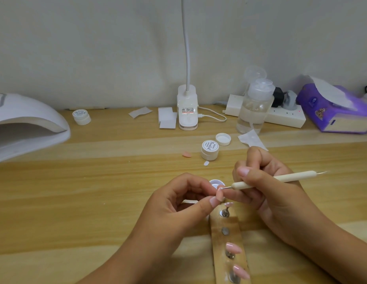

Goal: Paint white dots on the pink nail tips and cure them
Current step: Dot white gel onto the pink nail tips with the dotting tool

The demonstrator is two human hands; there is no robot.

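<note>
L hand (178,201) pinches small pink plastic nail tip (220,194), long way up. R hand (266,181) grips thin cream dotting pen (277,179); its point touches tip's top from the right.

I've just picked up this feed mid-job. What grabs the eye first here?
Centre foreground: the left hand pinches a pink nail tip while the right hand holds a dotting pen with its fine point at the tip's upper end. Below them a wooden holder strip carries more pink tips on metal studs, and the white curing lamp sits at the far left of the table.
</note>
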